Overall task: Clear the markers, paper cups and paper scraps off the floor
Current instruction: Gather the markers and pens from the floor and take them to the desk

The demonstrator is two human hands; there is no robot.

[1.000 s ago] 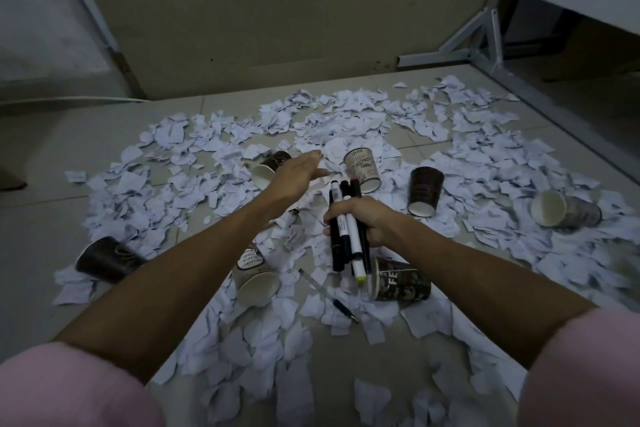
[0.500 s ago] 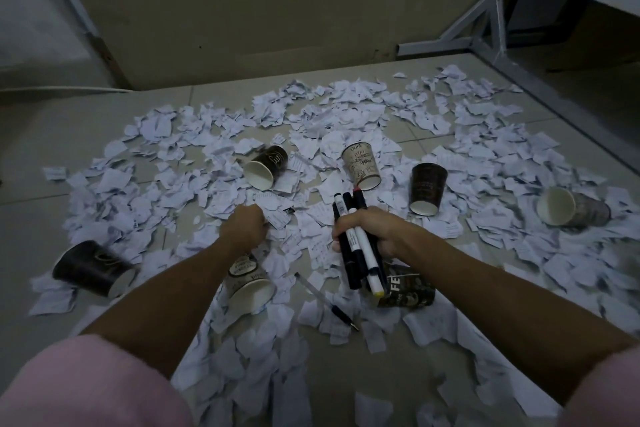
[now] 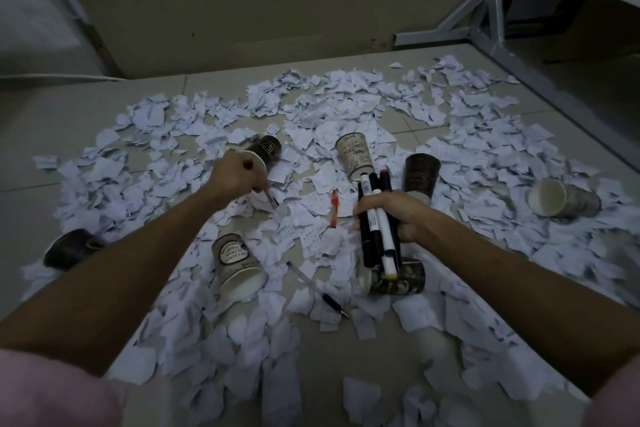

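Hands: left hand [image 3: 235, 177] is now fisted round a thin pen [image 3: 268, 198] lifted from the scraps — half a second ago it was down among them, a second ago open and reaching. Right hand [image 3: 391, 215] grips a bundle of markers [image 3: 375, 229], as it did before.
Scraps: paper scraps [image 3: 485, 156] cover the floor [image 3: 69, 114] all round, seemingly untouched.
Cups: seven paper cups lie or stand among them, e.g. a tan cup [image 3: 355, 156] beyond the right hand, another [image 3: 237, 267] under the left forearm.
Pens left: a red pen [image 3: 334, 208] between the hands — uncovered only now — and a black pen [image 3: 317, 289] nearer the person.
Meaning: one more pen collected; pens likely come first, cups and scraps remain.
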